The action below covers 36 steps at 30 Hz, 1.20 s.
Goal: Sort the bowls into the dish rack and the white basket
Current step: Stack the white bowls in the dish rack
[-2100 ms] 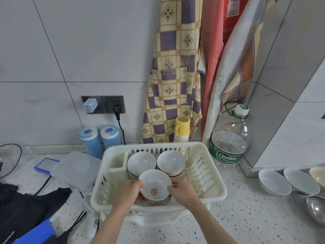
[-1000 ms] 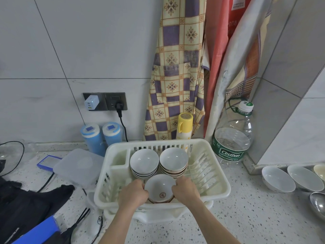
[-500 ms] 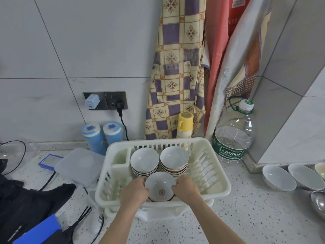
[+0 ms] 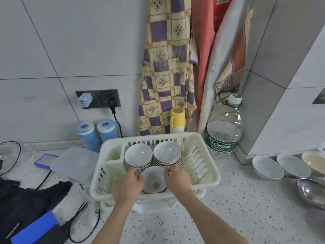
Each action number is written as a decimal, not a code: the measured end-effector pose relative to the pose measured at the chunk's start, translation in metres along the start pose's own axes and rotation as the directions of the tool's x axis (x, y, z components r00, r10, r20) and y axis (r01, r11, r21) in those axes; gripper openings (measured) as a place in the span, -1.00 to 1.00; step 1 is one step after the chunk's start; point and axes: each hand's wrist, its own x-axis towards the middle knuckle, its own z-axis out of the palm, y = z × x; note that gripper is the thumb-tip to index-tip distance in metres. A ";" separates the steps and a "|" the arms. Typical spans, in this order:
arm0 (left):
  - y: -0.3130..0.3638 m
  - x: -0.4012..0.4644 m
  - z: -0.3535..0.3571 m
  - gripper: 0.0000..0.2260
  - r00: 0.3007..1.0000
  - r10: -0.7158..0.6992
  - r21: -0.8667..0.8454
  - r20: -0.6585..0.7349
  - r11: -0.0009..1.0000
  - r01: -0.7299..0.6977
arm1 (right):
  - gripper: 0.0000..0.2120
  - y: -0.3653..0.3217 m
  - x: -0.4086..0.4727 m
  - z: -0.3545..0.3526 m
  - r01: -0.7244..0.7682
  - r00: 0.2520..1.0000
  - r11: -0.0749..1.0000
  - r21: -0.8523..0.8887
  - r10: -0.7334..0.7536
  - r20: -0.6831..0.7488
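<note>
Bowl seated upright in dish rack front, left hand and right hand loosely cupping rim to steady it.

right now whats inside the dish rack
Two stacks of bowls at the back and one bowl with a red mark in front. Hands cover its sides; what lies beneath is hidden.
</note>
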 end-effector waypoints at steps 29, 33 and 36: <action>0.271 -0.201 0.186 -0.90 0.785 0.363 -0.732 0.503 0.662 0.162 | -0.72 0.362 -0.156 -0.150 -0.359 0.466 0.244 0.901 0.883 -0.054; 0.302 -0.217 0.214 -0.89 0.771 0.281 -0.677 0.572 0.692 0.250 | -0.61 0.415 -0.170 -0.168 -0.384 0.311 0.106 0.917 0.950 0.021; 0.313 -0.220 0.228 -0.88 0.769 0.229 -0.638 0.597 0.717 0.281 | -0.53 0.436 -0.168 -0.176 -0.417 0.354 0.149 0.897 0.935 0.010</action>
